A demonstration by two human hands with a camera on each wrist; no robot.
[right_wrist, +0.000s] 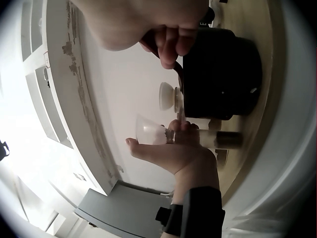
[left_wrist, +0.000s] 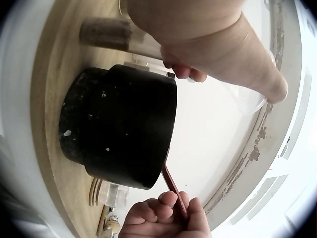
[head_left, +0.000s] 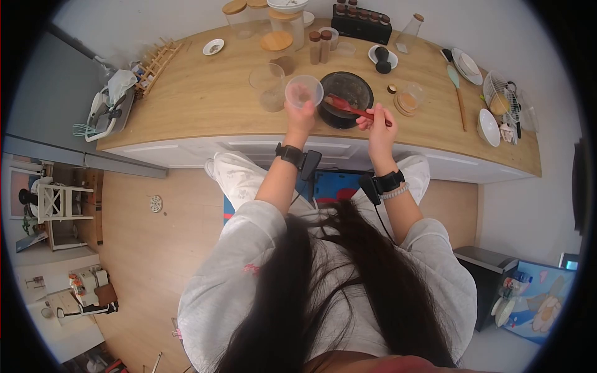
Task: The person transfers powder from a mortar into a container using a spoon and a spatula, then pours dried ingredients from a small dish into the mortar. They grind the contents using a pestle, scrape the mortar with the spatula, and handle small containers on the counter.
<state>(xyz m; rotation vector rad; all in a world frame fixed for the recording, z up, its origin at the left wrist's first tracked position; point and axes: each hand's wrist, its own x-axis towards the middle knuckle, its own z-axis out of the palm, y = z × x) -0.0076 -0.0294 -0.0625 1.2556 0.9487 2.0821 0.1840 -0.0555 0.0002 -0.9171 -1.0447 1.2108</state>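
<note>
In the head view the left hand (head_left: 301, 115) grips a translucent plastic cup (head_left: 305, 91) just left of a black bowl (head_left: 346, 120). The right hand (head_left: 379, 122) pinches the handle of a red spatula (head_left: 360, 112), whose head lies inside the bowl. From the left wrist, the bowl's dark side (left_wrist: 130, 126) shows with the right hand (left_wrist: 166, 218) on the red handle. The right wrist view shows the left hand (right_wrist: 173, 154) around the cup (right_wrist: 149, 132), beside the bowl (right_wrist: 220, 74). What the bowl holds is hard to make out.
Clear containers (head_left: 271, 99) stand left of the cup. Behind the bowl are two brown-capped jars (head_left: 320, 48), a black spice rack (head_left: 360, 26) and a white dish with a black tool (head_left: 383, 59). Round lids (head_left: 407, 104), a green spatula (head_left: 457, 93) and dishes lie to the right.
</note>
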